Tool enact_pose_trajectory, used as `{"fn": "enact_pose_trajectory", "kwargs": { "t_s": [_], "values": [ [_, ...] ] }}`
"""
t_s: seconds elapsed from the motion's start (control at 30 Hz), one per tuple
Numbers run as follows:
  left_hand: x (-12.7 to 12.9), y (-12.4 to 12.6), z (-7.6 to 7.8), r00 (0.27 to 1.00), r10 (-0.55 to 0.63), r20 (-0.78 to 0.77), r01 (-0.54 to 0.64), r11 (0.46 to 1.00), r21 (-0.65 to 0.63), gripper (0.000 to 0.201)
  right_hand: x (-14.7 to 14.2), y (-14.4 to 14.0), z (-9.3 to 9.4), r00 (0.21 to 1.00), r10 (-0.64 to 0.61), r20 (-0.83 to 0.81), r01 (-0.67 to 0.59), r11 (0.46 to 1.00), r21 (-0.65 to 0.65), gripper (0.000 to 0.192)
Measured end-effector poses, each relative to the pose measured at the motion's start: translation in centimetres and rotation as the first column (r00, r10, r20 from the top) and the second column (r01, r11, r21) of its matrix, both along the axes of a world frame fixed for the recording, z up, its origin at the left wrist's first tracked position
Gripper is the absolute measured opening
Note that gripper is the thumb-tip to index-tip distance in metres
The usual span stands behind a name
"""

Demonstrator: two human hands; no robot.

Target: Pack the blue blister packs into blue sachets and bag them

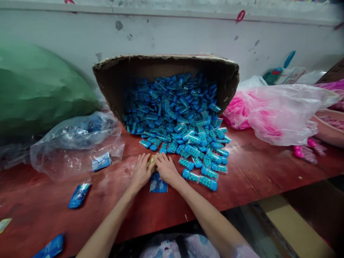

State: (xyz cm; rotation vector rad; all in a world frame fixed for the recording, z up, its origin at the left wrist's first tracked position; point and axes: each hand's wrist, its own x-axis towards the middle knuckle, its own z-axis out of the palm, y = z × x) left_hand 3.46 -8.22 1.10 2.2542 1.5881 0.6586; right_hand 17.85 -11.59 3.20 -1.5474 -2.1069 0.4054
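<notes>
My left hand (140, 172) and my right hand (167, 167) meet at the middle of the red table, thumbs and fingers closed about a small crumpled yellowish piece (151, 164). What that piece is, I cannot make out. Just below it a flat blue packet (158, 184) lies on the table between my wrists. Beyond my fingertips, many clear tubes with blue caps and turquoise balls inside (172, 118) spill out of a cardboard box (109, 91) tipped on its side. Several of these tubes lie close to my right hand.
To the left are a large green bag (40, 89), a clear plastic bag (77, 143) and loose blue packets (79, 195). Pink-filled plastic bags (279, 113), pink-capped tubes (305, 152) and a pink basin (331, 134) stand at right. A wall (172, 34) rises behind.
</notes>
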Motion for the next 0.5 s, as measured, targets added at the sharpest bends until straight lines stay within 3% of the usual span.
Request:
{"fn": "enact_pose_trajectory", "kwargs": {
  "t_s": [0.1,0.17,0.33,0.5],
  "values": [
    [0.5,-0.4,-0.1,0.991,0.001,-0.133,-0.005,1.000,-0.026,0.039,-0.2,2.1,-0.5,1.000,0.026,-0.002,-0.026,0.999,0.023,0.028],
    [1.0,-0.7,0.0,0.982,0.042,-0.182,-0.044,0.999,-0.006,0.038,-0.2,1.9,-0.5,1.000,0.000,-0.011,0.000,0.999,0.035,0.019],
    [0.9,-0.9,0.0,0.990,0.041,-0.136,-0.042,0.999,-0.003,0.037,-0.2,-3.5,-0.1,0.991,-0.132,0.002,0.131,0.985,0.113,0.018],
    [-0.2,-1.2,-0.4,0.999,0.026,0.038,-0.027,0.999,0.026,0.037,-0.4,-8.4,-1.6,0.966,-0.228,0.124,0.220,0.973,0.072,0.010]
  ]
}}
